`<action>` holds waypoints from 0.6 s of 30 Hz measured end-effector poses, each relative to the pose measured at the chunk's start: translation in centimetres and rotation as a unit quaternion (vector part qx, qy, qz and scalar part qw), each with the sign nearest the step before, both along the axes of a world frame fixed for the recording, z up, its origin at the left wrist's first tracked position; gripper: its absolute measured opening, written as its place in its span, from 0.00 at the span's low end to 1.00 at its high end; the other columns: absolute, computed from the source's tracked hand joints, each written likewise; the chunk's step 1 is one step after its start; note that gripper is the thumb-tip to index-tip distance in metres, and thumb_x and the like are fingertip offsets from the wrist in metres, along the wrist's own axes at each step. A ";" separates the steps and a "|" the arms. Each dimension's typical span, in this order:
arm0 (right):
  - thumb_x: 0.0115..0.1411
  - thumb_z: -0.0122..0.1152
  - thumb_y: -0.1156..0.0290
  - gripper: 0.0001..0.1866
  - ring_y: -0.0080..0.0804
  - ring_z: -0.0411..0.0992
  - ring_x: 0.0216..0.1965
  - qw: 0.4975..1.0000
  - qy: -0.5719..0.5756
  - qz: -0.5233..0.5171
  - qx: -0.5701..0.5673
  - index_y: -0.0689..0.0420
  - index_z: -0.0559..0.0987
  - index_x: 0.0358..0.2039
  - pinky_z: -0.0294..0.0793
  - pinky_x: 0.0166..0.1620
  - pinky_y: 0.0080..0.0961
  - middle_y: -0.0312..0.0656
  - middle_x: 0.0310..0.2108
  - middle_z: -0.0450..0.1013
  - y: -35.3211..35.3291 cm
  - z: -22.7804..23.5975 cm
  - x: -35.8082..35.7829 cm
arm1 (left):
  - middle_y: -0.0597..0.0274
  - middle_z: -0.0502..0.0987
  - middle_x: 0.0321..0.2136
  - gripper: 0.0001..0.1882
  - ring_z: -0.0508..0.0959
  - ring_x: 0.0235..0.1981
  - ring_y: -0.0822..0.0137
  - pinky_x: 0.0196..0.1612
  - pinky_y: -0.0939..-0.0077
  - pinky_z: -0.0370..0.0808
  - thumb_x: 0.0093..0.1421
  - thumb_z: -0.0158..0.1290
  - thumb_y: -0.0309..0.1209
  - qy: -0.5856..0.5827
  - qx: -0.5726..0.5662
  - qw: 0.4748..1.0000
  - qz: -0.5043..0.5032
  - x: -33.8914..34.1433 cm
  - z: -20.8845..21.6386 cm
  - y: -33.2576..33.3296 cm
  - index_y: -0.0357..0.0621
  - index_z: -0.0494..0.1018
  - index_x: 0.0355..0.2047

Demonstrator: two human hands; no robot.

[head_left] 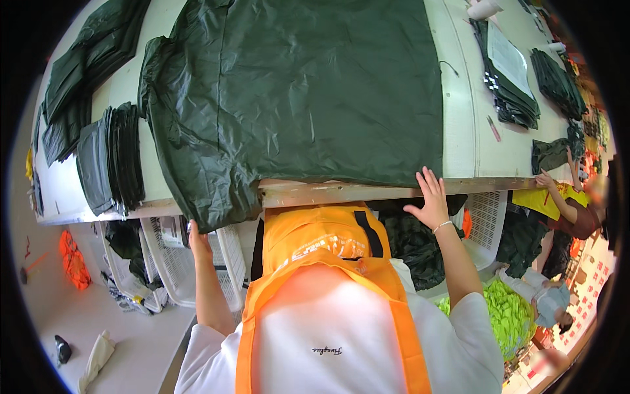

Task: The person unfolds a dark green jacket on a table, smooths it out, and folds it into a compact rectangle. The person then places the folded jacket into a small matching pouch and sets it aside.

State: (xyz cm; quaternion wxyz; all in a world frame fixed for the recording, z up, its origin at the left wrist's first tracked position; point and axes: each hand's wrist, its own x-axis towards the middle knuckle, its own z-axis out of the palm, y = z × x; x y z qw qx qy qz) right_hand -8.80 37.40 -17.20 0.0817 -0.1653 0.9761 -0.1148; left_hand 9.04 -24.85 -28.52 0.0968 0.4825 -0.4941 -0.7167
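Pale counter (462, 141) stretches across our head view, with folded dark stacks (108, 161) at 9 o'clock and a paper-topped pile (512, 108) at 2 o'clock. At 12 o'clock a dark green garment (308, 98) lies spread, its lower-left flap drooping past the near edge. Sheen and fine creases suggest thin coated cloth: we expect it light, limp and rather slippery, best taken by the hem corners, pinched flat rather than bunched. From our left hand (199, 241), at the flap's bottom, its body lies toward 1 o'clock; we cannot tell whether those fingers pinch or merely touch. From our right hand (431, 202), wide with fingers spread by the near hem, it lies toward 10 o'clock.
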 end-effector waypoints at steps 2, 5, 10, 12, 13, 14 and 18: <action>0.43 0.68 0.72 0.33 0.44 0.60 0.57 1.000 0.016 0.019 0.014 0.55 0.69 0.53 0.58 0.59 0.41 0.43 0.56 0.63 1.6 -0.9 1.0 | 0.67 0.76 0.30 0.19 0.73 0.32 0.75 0.37 0.81 0.67 0.61 0.52 0.46 -0.070 -0.040 0.997 -0.008 0.1 1.9 1.7 0.39 0.75 0.34; 0.43 0.61 0.79 0.14 0.42 0.66 0.46 0.999 0.030 0.025 0.035 0.55 0.71 0.32 0.63 0.48 0.36 0.41 0.39 0.69 6.3 -2.1 1.7 | 0.67 0.76 0.28 0.18 0.72 0.28 0.74 0.32 0.79 0.67 0.60 0.54 0.44 -0.142 -0.046 0.989 0.008 3.0 4.8 1.7 0.38 0.75 0.31; 0.46 0.54 0.80 0.08 0.31 0.71 0.34 0.967 -0.100 -0.150 -0.182 0.59 0.74 0.30 0.69 0.42 0.24 0.41 0.29 0.71 10.6 2.8 -1.5 | 0.54 0.75 0.44 0.19 0.74 0.47 0.62 0.54 0.66 0.68 0.66 0.45 0.39 0.063 0.074 0.995 0.001 1.4 16.1 1.4 0.35 0.70 0.46; 0.51 0.54 0.81 0.07 0.19 0.67 0.34 0.927 -0.105 -0.193 -0.304 0.60 0.74 0.33 0.68 0.40 0.18 0.31 0.30 0.70 12.4 4.5 -5.9 | 0.53 0.75 0.46 0.19 0.74 0.49 0.61 0.56 0.64 0.66 0.67 0.42 0.40 0.143 0.046 0.985 -0.087 -2.6 19.1 -0.5 0.36 0.69 0.48; 0.54 0.54 0.80 0.07 0.18 0.67 0.34 0.911 -0.125 -0.207 -0.335 0.61 0.74 0.35 0.67 0.40 0.18 0.32 0.31 0.70 14.3 4.2 -9.1 | 0.55 0.76 0.44 0.19 0.75 0.47 0.61 0.54 0.65 0.69 0.67 0.42 0.40 0.162 0.002 0.985 -0.052 -8.0 21.7 1.1 0.37 0.69 0.47; 0.56 0.56 0.77 0.10 0.18 0.67 0.35 0.906 -0.099 -0.231 -0.342 0.62 0.75 0.39 0.67 0.41 0.17 0.33 0.34 0.71 14.9 3.9 -12.4 | 0.56 0.76 0.43 0.18 0.76 0.44 0.62 0.51 0.66 0.71 0.66 0.44 0.41 0.180 -0.019 0.977 -0.114 -11.7 23.1 -0.3 0.38 0.70 0.46; 0.59 0.60 0.63 0.26 0.20 0.68 0.40 0.847 -0.054 -0.299 -0.437 0.61 0.68 0.54 0.64 0.42 0.13 0.34 0.39 0.72 12.8 2.9 -25.2 | 0.59 0.76 0.44 0.21 0.74 0.46 0.67 0.50 0.70 0.69 0.65 0.45 0.43 0.221 -0.203 0.948 -0.105 -26.4 26.2 -1.4 0.36 0.71 0.47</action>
